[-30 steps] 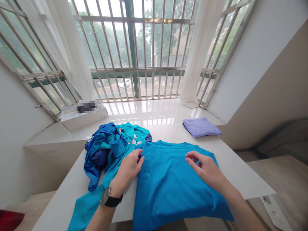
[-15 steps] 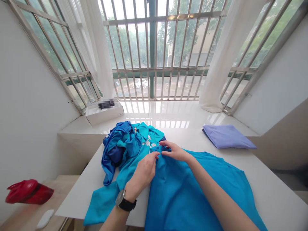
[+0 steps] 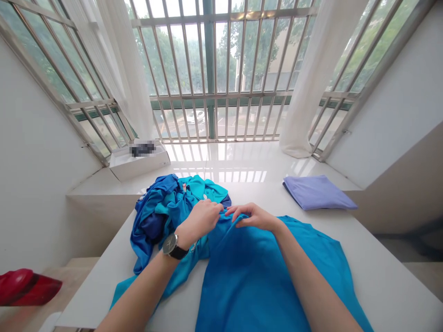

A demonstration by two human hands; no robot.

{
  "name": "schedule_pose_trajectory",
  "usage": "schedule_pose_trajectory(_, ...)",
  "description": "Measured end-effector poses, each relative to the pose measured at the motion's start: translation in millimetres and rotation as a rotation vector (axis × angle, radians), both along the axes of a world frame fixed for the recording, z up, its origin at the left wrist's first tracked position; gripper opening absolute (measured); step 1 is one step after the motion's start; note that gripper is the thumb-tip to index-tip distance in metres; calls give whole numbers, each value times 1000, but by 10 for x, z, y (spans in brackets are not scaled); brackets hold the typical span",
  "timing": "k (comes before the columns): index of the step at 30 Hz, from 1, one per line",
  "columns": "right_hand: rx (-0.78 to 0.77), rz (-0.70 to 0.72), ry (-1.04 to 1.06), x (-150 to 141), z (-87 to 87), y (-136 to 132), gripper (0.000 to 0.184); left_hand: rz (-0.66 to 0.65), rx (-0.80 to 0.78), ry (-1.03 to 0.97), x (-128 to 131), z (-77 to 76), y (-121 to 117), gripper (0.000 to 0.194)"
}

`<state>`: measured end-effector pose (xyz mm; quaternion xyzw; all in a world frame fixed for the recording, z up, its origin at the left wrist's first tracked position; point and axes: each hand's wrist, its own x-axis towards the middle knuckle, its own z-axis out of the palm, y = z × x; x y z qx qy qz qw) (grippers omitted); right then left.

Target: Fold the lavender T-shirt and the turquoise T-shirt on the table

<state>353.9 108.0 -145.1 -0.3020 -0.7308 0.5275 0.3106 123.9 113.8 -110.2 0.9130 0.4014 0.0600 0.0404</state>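
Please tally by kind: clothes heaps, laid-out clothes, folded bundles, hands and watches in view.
Clothes heap: 1 (garments within it can't be counted)
Blue shirt, laid out: 1
Folded lavender bundle: 1
Left hand and right hand: 2
Watch: 1
Total: 6

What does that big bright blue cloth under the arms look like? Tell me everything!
The blue cloth looks soft, thin and plain, with gentle creases. It lies spread on the white table, to the right of a crumpled pile. Its near end runs out of the picture. The left hand and right hand meet at its far left corner, though how firmly they hold it is unclear.
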Motion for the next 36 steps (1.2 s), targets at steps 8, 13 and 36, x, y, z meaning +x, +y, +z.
schedule_pose_trajectory(8,-157,-59,98,148,190,-143,25,-128,-81,182,312,-183,270,26)
schedule_pose_trajectory(13,-167,-70,120,129,154,-149,28,-155,-115,133,482,-246,275,24)
schedule_pose_trajectory(36,-189,-57,206,114,248,-211,23,-237,-198,27,798,-391,175,15)
